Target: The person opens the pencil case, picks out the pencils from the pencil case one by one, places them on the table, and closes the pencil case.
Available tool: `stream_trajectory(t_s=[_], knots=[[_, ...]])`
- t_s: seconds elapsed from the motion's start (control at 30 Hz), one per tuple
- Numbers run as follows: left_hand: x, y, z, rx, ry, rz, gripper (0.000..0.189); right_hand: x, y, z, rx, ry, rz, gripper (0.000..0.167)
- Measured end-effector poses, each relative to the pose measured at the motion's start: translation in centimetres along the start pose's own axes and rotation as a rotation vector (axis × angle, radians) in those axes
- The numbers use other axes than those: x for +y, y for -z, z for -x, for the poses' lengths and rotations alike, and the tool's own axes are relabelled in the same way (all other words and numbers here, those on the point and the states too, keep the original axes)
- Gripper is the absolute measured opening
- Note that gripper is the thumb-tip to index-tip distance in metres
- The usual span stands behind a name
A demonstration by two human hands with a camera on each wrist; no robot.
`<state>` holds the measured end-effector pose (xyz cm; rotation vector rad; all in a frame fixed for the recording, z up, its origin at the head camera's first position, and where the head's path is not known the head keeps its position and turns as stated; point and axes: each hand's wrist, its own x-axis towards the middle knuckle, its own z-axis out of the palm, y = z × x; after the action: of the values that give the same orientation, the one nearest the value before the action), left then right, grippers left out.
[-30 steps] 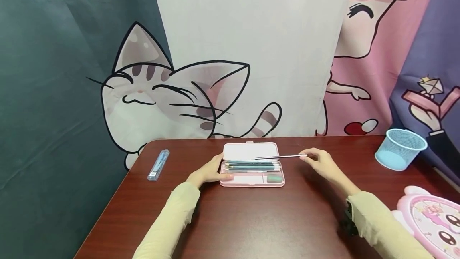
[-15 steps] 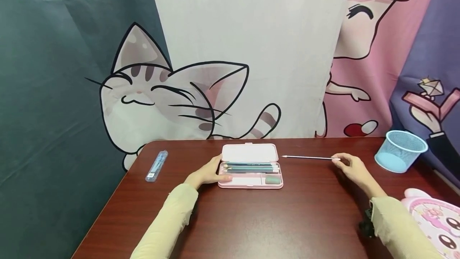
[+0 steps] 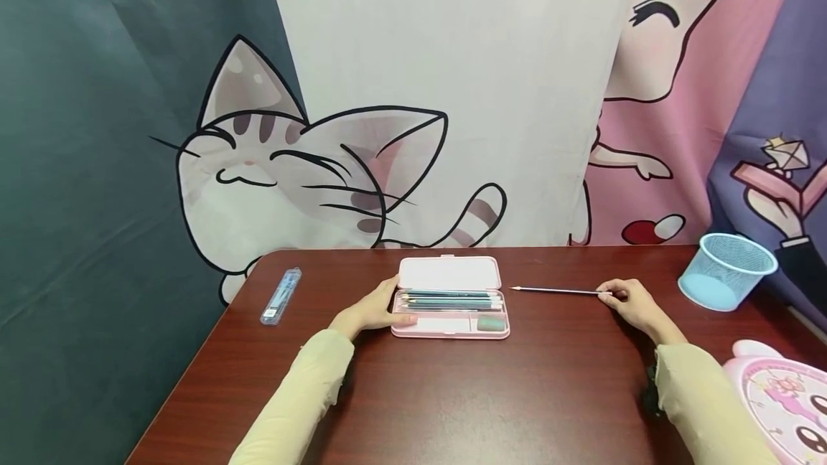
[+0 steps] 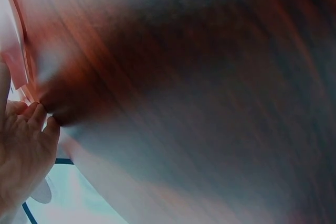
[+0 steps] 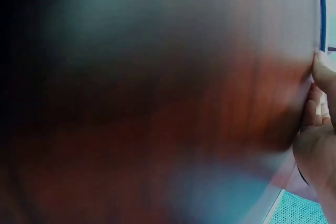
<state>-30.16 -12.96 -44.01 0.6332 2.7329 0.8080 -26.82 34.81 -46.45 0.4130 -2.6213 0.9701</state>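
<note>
An open pink pencil case (image 3: 452, 334) lies on the table, its lid tipped back, with several pencils (image 3: 446, 302) in the rear part and a green eraser (image 3: 491, 323) at front right. My left hand (image 3: 373, 308) grips the case's left end, thumb over the front compartment and fingers along the side. To the right of the case, a pencil (image 3: 555, 290) lies crosswise close over the table, its tip pointing left at the case. Thumb and fingers of my right hand (image 3: 633, 304) pinch its right end. Each wrist view catches its hand (image 4: 26, 145) only at the edge.
A slim clear-and-blue case (image 3: 281, 297) lies at the table's left. At the back right stands a light blue mesh basket (image 3: 726, 271), and a pink cartoon-faced clock (image 3: 785, 397) is beside the right sleeve. A printed curtain (image 3: 452, 34) hangs behind the table's rear edge.
My right hand has carried the pencil rightward from over the pencil case, then lowered it slightly toward the table. The left hand has stayed on the case.
</note>
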Motion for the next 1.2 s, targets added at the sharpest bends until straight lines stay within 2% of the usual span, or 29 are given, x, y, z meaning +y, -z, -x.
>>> stream_trajectory(t_s=[0.07, 0.27, 0.53, 0.6, 0.7, 0.83, 0.93, 1.07, 1.2], knots=[[0.0, 0.2, 0.1, -0.003, -0.002, 0.004, 0.098, -0.3, -0.1, -0.2, -0.008, -0.014, -0.007, 0.005], [-0.1, 0.6, 0.3, -0.013, 0.028, 0.009, 0.098, -1.2, -0.3, -0.7, -0.053, -0.137, 0.060, 0.018], [-0.4, 0.4, 0.2, -0.021, 0.028, 0.020, 0.098, -2.9, -1.5, -0.5, 0.059, -0.252, 0.135, 0.038], [-0.5, 0.4, 0.1, -0.015, 0.023, 0.027, 0.098, -3.6, -2.1, -0.7, 0.086, -0.258, 0.138, 0.041], [-0.5, 0.4, 0.0, -0.008, 0.015, 0.037, 0.096, -4.9, -3.3, -1.3, 0.106, -0.233, 0.114, 0.042], [-0.4, 0.5, 0.1, -0.005, 0.008, 0.043, 0.095, -6.8, -5.5, -2.3, 0.094, -0.137, 0.034, 0.038], [-0.3, 0.5, 0.2, -0.005, 0.016, 0.033, 0.095, -8.3, -7.2, -2.8, 0.050, -0.083, -0.036, 0.033], [-0.2, 0.3, 0.1, -0.009, 0.022, 0.019, 0.096, -10.2, -9.1, -3.2, -0.055, -0.051, -0.137, 0.030], [-0.2, 0.0, 0.0, -0.005, -0.005, 0.030, 0.096, -11.4, -10.3, -3.4, -0.116, 0.017, -0.148, 0.025]])
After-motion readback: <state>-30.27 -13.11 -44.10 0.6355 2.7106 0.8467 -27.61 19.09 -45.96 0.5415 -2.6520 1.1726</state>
